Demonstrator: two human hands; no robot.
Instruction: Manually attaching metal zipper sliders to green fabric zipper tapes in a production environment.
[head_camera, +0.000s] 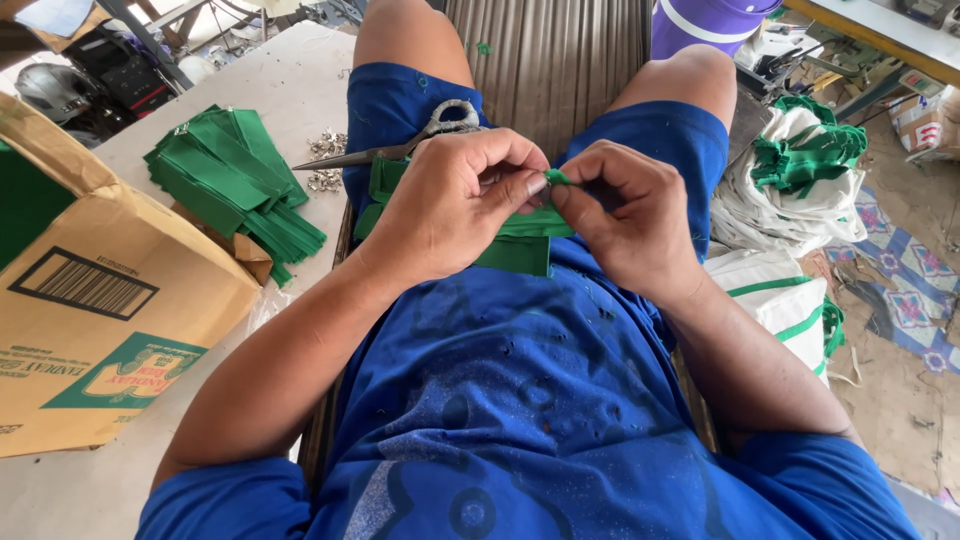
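Note:
My left hand (450, 205) and my right hand (625, 210) meet over my lap, both pinching the end of a green fabric strip (556, 178) between thumbs and fingertips. More green strips (515, 250) lie on my blue shorts under the hands. A pair of metal scissors (400, 148) rests on my left thigh, just beyond the left hand, blades pointing left.
A stack of green strips (235, 180) and small metal pieces (325, 150) lie on the white table (290, 70) at left, beside a cardboard box (100, 310). White sacks holding green fabric (800, 170) sit at right. A purple bucket (705, 22) stands ahead.

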